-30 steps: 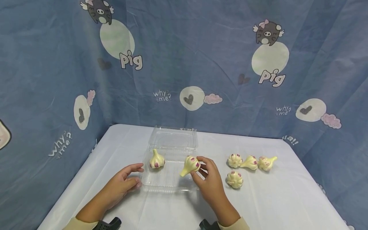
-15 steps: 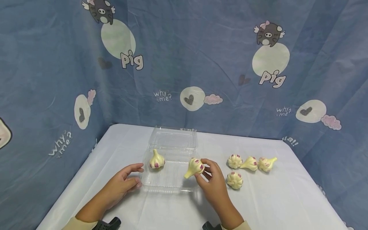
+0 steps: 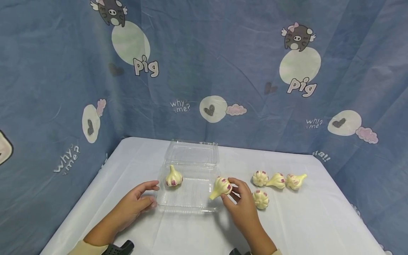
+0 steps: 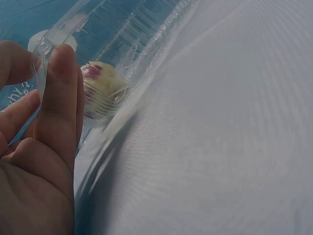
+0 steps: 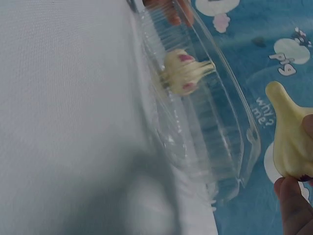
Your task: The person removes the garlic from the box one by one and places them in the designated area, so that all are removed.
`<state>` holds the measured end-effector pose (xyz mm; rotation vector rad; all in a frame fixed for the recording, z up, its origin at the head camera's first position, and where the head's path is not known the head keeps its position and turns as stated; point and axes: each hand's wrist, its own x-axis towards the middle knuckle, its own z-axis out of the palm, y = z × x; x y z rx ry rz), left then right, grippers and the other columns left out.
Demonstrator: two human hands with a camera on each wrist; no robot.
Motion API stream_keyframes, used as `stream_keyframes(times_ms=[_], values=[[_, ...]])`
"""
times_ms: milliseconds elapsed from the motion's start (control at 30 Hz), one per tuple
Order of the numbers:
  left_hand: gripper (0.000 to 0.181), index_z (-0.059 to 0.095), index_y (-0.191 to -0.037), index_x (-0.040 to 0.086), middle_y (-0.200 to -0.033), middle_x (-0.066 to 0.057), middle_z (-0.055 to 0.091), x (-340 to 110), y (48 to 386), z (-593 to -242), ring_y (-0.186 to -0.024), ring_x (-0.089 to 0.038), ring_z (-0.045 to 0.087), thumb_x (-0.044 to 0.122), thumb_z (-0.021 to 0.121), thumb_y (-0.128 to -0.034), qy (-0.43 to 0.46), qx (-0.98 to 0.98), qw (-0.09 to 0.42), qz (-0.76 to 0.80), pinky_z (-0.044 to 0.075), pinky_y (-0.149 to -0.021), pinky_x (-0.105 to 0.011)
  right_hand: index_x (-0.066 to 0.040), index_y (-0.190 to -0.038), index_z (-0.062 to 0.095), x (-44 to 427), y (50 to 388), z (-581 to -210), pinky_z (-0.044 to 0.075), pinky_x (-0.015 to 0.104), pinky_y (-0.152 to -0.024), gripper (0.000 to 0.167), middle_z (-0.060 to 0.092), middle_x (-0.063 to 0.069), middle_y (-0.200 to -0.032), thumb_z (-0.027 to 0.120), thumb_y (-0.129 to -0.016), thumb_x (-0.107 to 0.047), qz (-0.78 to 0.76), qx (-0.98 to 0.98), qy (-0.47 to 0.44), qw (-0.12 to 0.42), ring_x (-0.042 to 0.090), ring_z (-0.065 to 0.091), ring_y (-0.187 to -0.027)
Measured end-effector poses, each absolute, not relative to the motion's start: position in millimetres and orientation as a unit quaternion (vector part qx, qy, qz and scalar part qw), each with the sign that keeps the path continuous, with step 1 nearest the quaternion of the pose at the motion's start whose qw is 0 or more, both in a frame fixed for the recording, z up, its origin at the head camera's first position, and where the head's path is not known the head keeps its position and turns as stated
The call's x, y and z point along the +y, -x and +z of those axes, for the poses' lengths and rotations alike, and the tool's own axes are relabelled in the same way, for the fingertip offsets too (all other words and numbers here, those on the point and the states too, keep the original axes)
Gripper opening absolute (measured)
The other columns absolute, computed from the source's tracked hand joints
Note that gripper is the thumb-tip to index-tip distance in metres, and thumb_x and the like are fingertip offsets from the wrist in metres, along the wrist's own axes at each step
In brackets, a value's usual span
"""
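Observation:
In the head view my right hand (image 3: 242,202) holds a garlic bulb (image 3: 221,187) between thumb and fingers, over the right edge of an open clear plastic container (image 3: 188,206). The bulb's stem points left and down; the right wrist view shows the same garlic bulb (image 5: 288,142) apart from the container wall. At the container's left side, my left hand (image 3: 137,202) pinches the rim, as the left wrist view shows with the thumb and fingers (image 4: 59,98) on either side of the plastic. Another garlic bulb (image 3: 174,177) stands inside the container at the left, stem up.
Several more garlic bulbs lie to the right: one at the front (image 3: 260,199), and a row behind it with a middle bulb (image 3: 277,181). The container's lid (image 3: 192,154) lies folded back. A white cloth (image 3: 302,219) covers the table; a blue printed curtain (image 3: 248,71) hangs behind.
My right hand has moved a little to the right and nearer to me, carrying the garlic bulb. The left hand, the container and the other bulbs have stayed in place.

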<state>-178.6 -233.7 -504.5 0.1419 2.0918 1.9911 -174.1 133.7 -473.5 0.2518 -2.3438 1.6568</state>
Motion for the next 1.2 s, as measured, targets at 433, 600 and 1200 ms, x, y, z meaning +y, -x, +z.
stream_keyframes(times_ms=[433,600,1200], values=[[0.064,0.04,-0.157,0.005,-0.15,-0.019,0.041,-234.1,179.3,-504.5,-0.091,-0.011,0.063,0.009,0.068,-0.0995,-0.028,0.724,0.126,0.678,0.059,-0.086,-0.026,-0.012,-0.133,0.063,148.3,166.6,-474.1,0.055,0.028,-0.102,0.053,0.058,0.006,-0.136,0.081,-0.085,0.004,0.562,-0.816,-0.068,0.118,0.025,0.064,-0.116],[0.065,0.037,-0.158,0.002,-0.151,-0.022,0.038,-234.2,179.0,-504.7,-0.091,-0.011,0.062,0.008,0.066,-0.1005,-0.04,0.721,0.125,0.68,0.058,-0.086,-0.025,-0.011,-0.133,0.063,151.3,162.8,-476.2,0.055,0.026,-0.1,0.054,0.058,0.007,-0.135,0.081,-0.085,0.005,0.551,-0.822,-0.073,0.123,0.025,0.064,-0.116],[0.066,0.036,-0.159,0.003,-0.153,-0.023,0.037,-234.5,177.7,-502.7,-0.091,-0.011,0.062,0.01,0.066,-0.1012,-0.048,0.718,0.131,0.682,0.058,-0.087,-0.025,-0.011,-0.133,0.063,170.9,148.7,-481.4,0.055,0.026,-0.1,0.054,0.059,0.006,-0.133,0.083,-0.084,0.005,0.523,-0.835,-0.092,0.145,0.023,0.066,-0.12]])
